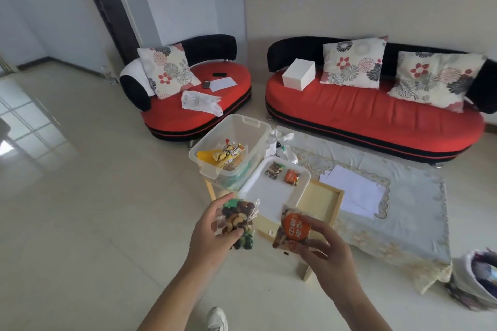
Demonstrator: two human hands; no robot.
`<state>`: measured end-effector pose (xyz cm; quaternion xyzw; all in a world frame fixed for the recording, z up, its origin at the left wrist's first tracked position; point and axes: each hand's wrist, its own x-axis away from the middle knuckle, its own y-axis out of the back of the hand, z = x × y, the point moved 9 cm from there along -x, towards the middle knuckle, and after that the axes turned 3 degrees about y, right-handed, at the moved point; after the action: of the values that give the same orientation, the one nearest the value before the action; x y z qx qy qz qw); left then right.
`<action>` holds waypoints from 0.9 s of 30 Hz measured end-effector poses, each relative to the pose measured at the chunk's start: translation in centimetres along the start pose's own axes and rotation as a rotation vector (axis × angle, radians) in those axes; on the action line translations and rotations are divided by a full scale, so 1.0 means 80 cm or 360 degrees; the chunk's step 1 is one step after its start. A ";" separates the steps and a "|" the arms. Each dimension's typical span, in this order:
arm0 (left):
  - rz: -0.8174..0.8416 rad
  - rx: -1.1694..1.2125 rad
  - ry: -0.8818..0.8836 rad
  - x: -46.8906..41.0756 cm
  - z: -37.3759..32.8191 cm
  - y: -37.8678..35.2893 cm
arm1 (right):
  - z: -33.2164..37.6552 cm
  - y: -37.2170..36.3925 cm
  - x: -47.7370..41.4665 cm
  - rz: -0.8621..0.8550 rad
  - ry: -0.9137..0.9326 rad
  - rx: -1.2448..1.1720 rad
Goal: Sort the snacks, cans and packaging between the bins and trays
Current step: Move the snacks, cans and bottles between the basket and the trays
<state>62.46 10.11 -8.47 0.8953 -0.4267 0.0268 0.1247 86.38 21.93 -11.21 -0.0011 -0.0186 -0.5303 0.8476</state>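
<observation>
Mid-sort: left hand pinches a clear nut packet, right hand grips an orange-label packet, both held just short of the white tray, where two like packets lie; next, probably set both there.

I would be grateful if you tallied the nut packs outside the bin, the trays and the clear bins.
Nut packs: 4
Trays: 2
Clear bins: 1
Total: 7
</observation>
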 end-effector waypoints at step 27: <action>0.0687 -0.0465 0.0394 -0.440 0.145 -0.190 | -0.179 0.007 -0.347 -0.0314 -0.0569 0.0490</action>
<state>51.15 43.11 -28.21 0.7462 -0.5884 0.0999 0.2950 75.17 46.81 -26.39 0.0359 -0.2488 -0.5928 0.7651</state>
